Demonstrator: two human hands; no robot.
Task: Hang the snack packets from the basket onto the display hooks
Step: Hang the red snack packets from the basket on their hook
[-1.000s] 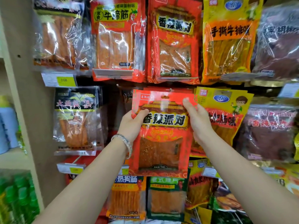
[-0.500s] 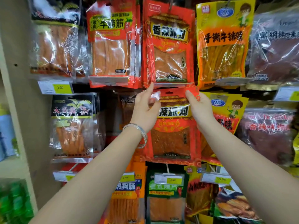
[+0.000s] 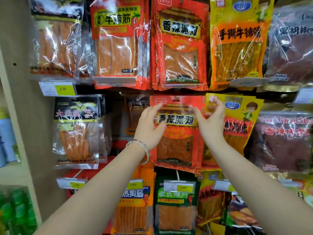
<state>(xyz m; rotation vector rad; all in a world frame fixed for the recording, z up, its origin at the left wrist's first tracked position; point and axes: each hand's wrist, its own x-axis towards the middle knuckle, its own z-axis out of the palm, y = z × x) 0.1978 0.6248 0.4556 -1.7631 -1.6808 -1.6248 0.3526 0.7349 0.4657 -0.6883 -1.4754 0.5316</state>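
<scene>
A red snack packet [image 3: 176, 148] with a clear window hangs by its top hole on a display hook [image 3: 176, 98] in the middle row. My left hand [image 3: 149, 128] hovers in front of its upper left corner with relaxed, spread fingers, holding nothing. In front of the packet's upper right edge is my right hand [image 3: 211, 122], fingers loosely curved and empty. The basket is out of view.
Packets crowd the wall: a matching red one [image 3: 179, 44] above, a yellow one [image 3: 237, 126] to the right, a black-topped one [image 3: 76, 131] to the left, a green one [image 3: 176, 206] below. Price tags [image 3: 57, 88] stick out on hook ends. A beige shelf post [image 3: 20, 116] stands left.
The red packet went up from chest height onto the hook. Both hands, which gripped its top corners, have let go and drawn slightly back and down.
</scene>
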